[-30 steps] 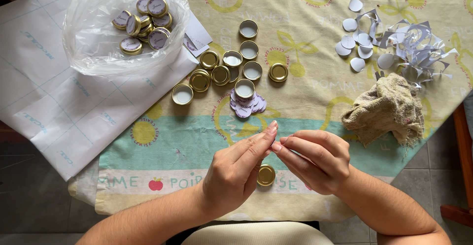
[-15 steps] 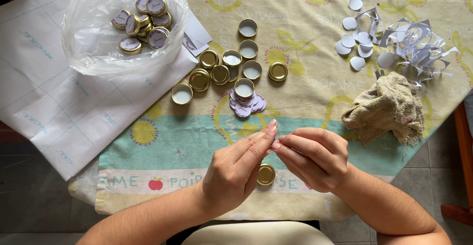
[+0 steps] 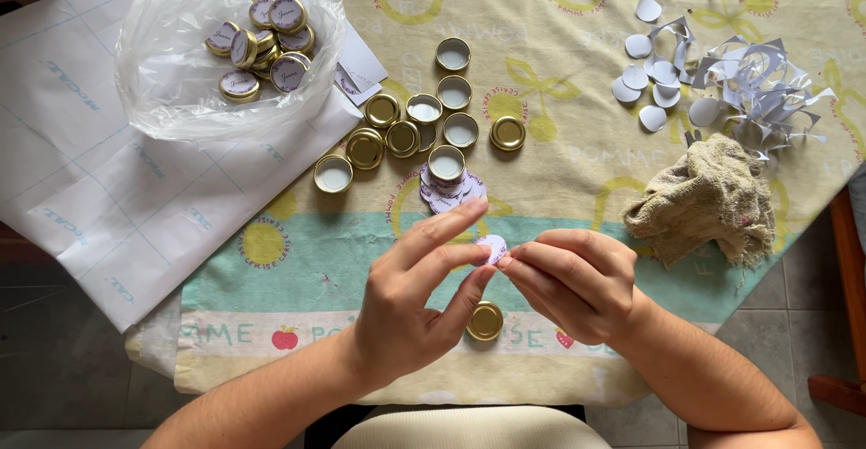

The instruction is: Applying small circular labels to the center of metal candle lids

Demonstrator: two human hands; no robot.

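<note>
Both hands (image 3: 505,291) pinched round sticker (image 3: 493,248) above gold lid (image 3: 485,321); best peel edge slowly, centre over lid.

I see a small round sticker (image 3: 492,248), pale with a purple tint, pinched between the fingertips of my left hand (image 3: 410,309) and my right hand (image 3: 573,282). It is held roughly face-up above the tablecloth (image 3: 577,169), only part of its disc showing past my fingers. A gold lid (image 3: 485,321) lies flat on the tablecloth, top side up, just below the sticker and between my two hands, close to the cloth's near edge.
</note>
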